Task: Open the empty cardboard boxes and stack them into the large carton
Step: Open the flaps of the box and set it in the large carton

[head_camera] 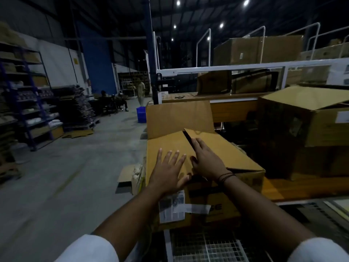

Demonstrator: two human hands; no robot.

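You cannot see what lies inside the large carton (205,197): its top flaps cover the opening, and the gap between them is only a dark slit. The label (171,207) on its near face is too blurred to read, and the printing beside it is half covered by tape.

The carton stands in the middle, right in front of you. Its far flap (179,118) stands upright, its left flap (166,144) lies flat, and its right flap (226,148) tilts up toward the slit. Your left hand (170,171) lies flat on the left flap, fingers spread and straight. Your right hand (205,161) rests along the inner edge of the right flap, fingers straight and together, gripping nothing.

To the right, a second carton (321,129) sits on the wooden counter (279,188) with one flap raised; its inside is too dark to make out. On the floor to the far left of the carton stands a blue crate (141,114), and shelving (24,95) lines the left wall.
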